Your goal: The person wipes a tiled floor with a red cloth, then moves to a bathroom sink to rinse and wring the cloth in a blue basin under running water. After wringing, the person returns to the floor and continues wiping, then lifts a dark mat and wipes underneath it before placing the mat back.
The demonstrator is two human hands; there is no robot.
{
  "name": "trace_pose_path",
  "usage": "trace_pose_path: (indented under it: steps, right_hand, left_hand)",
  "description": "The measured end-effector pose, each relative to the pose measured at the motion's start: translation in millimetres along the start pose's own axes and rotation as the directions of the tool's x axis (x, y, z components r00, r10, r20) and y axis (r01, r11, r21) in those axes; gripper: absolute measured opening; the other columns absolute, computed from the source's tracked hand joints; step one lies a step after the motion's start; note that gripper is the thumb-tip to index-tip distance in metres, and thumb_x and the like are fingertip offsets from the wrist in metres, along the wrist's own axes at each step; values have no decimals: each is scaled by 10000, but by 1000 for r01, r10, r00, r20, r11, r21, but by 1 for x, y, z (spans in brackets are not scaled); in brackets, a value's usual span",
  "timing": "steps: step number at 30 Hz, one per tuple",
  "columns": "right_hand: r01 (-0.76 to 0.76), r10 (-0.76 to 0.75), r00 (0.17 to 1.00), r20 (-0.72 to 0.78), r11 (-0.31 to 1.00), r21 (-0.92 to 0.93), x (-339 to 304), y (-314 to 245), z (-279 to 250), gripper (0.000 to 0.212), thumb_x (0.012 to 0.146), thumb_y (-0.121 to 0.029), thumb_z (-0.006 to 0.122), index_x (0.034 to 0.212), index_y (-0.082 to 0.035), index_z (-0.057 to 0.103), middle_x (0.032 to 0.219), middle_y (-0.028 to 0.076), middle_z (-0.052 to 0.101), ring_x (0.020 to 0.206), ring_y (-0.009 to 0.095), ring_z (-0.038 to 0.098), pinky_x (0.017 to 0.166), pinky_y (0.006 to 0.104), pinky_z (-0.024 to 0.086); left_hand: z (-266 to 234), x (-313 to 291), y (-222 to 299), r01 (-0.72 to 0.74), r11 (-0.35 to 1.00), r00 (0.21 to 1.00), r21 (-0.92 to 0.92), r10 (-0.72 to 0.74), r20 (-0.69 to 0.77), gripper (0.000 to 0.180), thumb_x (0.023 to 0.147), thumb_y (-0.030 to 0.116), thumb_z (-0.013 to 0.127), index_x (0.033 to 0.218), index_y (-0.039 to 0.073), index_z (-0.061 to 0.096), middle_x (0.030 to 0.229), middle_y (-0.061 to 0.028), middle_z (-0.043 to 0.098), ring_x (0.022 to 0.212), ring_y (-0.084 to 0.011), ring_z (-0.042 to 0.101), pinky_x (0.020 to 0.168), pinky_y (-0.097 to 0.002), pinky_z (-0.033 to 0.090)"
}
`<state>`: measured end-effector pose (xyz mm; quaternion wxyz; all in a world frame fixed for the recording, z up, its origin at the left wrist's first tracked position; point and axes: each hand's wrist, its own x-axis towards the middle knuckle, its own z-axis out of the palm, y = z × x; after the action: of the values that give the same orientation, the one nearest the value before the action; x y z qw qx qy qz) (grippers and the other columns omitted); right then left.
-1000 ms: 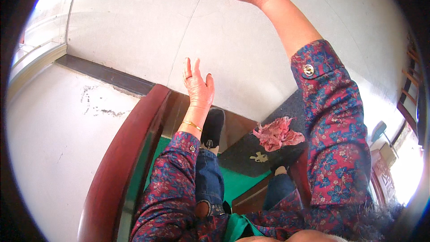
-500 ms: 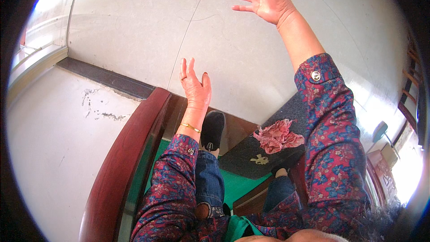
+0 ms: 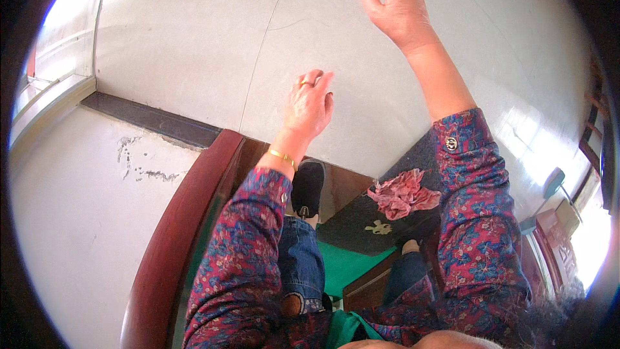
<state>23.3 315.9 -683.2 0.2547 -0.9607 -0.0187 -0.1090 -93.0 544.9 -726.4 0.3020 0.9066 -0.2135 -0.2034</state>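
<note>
My left hand (image 3: 310, 105) is raised in front of me, with a gold ring on one finger and a gold bracelet (image 3: 282, 157) at the wrist. Some of its fingers bend while others point forward, and it holds nothing. Farther out and to the right, my right hand (image 3: 402, 13) is in the air with its fingers spread and the thumb apart, the tips near the top edge of the view. Neither hand touches anything. A crumpled pink cloth (image 3: 405, 195) lies on a dark grey mat (image 3: 349, 231) below my right forearm.
A reddish wooden armrest (image 3: 169, 239) curves along my left, beside a white wall (image 3: 77, 200) with chipped paint. Pale flooring (image 3: 194, 39) with a thin seam stretches ahead. My dark shoe (image 3: 307, 187) rests beyond my left knee. Wooden furniture (image 3: 557, 245) stands at the right.
My left hand has moved right and a little forward, and turned, with its fingers more bent. My right hand has turned over and shifted slightly to the right.
</note>
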Motion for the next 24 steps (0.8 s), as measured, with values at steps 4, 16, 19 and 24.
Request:
trace_pose_path:
  steps: [4, 16, 19, 24]
  right_hand:
    - [-436, 348, 895, 278, 817, 378, -15, -4, -22, 354, 869, -241, 571, 1196, -109, 599, 1247, 136, 536, 1110, 252, 564, 927, 353, 481]
    - [-554, 507, 828, 240, 807, 204, -109, 36, -52, 395, 819, -242, 636, 1197, -136, 598, 1345, 188, 450, 1128, 327, 553, 966, 425, 444]
    - [-452, 448, 884, 132, 892, -2, -151, 51, -65, 377, 826, -198, 628, 1191, -109, 594, 1315, 190, 470, 1040, 297, 608, 929, 393, 472]
    - [-697, 636, 706, 311, 701, 151, -216, 64, -82, 341, 836, -152, 609, 1166, -71, 593, 1284, 193, 487, 974, 286, 636, 912, 376, 484]
  left_hand:
    - [-10, 70, -28, -7, 984, 949, 176, -49, 311, 433, 846, 101, 566, 1274, 77, 506, 1290, -178, 500, 1191, -335, 475, 1015, -432, 398]
    - [-135, 115, -52, 351, 701, 934, 620, -308, -180, 403, 902, 340, 573, 1219, 92, 591, 1190, -95, 620, 1120, -316, 562, 781, -428, 540]
    - [-146, 97, -50, 351, 616, 866, -705, -501, -6, 432, 895, 364, 587, 1205, 63, 600, 1278, -106, 571, 1251, -319, 471, 977, -489, 445]
    - [-201, 95, -45, -20, 577, 951, -817, -240, -193, 525, 926, 406, 513, 1301, 39, 500, 1329, -158, 514, 1232, -390, 467, 971, -545, 436]
